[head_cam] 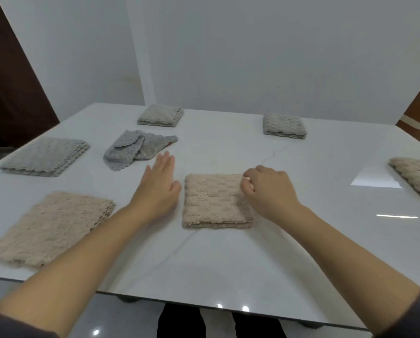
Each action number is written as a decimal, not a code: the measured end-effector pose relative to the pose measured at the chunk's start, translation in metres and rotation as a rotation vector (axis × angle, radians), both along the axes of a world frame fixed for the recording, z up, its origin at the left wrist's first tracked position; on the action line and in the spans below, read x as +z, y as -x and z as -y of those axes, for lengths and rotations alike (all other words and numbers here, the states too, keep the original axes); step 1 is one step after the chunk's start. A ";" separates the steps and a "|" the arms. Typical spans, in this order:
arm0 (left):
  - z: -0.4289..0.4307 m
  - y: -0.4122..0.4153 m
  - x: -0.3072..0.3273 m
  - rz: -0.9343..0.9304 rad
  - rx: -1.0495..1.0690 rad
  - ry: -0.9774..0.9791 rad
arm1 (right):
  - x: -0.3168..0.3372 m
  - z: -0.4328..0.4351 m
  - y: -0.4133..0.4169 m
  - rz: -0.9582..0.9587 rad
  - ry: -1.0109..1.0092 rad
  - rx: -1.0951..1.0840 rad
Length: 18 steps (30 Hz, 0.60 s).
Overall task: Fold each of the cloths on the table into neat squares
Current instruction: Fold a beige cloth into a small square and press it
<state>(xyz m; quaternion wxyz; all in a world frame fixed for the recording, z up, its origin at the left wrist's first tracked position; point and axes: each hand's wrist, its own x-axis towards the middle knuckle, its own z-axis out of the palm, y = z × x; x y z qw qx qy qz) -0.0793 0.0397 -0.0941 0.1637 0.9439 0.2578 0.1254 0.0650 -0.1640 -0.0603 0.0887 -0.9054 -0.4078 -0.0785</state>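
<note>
A beige cloth lies folded into a square in the middle of the white table. My right hand rests on its right edge with the fingers curled, pinching the far right corner. My left hand hovers flat and open just left of that cloth, fingers pointing away from me. A crumpled grey cloth lies unfolded beyond my left hand. A beige cloth folded into a rectangle sits at the near left, and a grey folded rectangle at the far left.
Two grey folded squares sit at the back, one left of centre and one to the right. A beige folded cloth lies at the right edge. The table's near edge runs below my forearms. White walls stand behind.
</note>
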 end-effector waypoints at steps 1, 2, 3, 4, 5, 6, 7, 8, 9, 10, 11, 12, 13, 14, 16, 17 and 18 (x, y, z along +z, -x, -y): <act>0.011 -0.006 0.001 -0.022 -0.054 0.005 | -0.005 -0.006 0.003 -0.065 0.020 0.032; 0.022 -0.012 0.001 -0.052 -0.091 0.005 | -0.011 -0.012 0.008 -0.139 0.057 0.065; 0.033 -0.018 0.001 -0.095 -0.103 0.003 | -0.017 -0.018 0.011 -0.200 0.100 0.103; 0.042 -0.023 -0.001 -0.142 -0.101 0.001 | -0.023 -0.024 0.013 -0.231 0.138 0.146; 0.051 -0.026 -0.004 -0.183 -0.092 0.000 | -0.030 -0.028 0.012 -0.239 0.162 0.185; 0.058 -0.027 -0.008 -0.211 -0.079 -0.003 | -0.036 -0.031 0.009 -0.240 0.176 0.210; 0.062 -0.028 -0.012 -0.226 -0.064 -0.010 | -0.041 -0.033 0.006 -0.242 0.179 0.221; 0.064 -0.028 -0.016 -0.234 -0.052 -0.017 | -0.044 -0.034 0.004 -0.242 0.179 0.221; 0.064 -0.027 -0.018 -0.241 -0.044 -0.021 | -0.046 -0.034 0.003 -0.237 0.180 0.216; 0.063 -0.027 -0.018 -0.253 -0.045 -0.024 | -0.048 -0.033 0.004 -0.228 0.186 0.215; 0.063 -0.027 -0.018 -0.267 -0.050 -0.031 | -0.050 -0.031 0.006 -0.221 0.190 0.213; 0.062 -0.028 -0.017 -0.282 -0.053 -0.039 | -0.051 -0.031 0.006 -0.218 0.191 0.211; 0.061 -0.029 -0.016 -0.296 -0.056 -0.045 | -0.051 -0.031 0.006 -0.219 0.189 0.207; 0.061 -0.029 -0.016 -0.302 -0.056 -0.049 | -0.051 -0.032 0.005 -0.220 0.185 0.202; 0.062 -0.029 -0.017 -0.295 -0.055 -0.050 | -0.051 -0.034 0.005 -0.225 0.168 0.187; 0.061 -0.029 -0.018 -0.287 -0.051 -0.051 | -0.052 -0.035 0.005 -0.223 0.158 0.182; 0.061 -0.030 -0.019 -0.280 -0.048 -0.050 | -0.053 -0.035 0.005 -0.220 0.156 0.180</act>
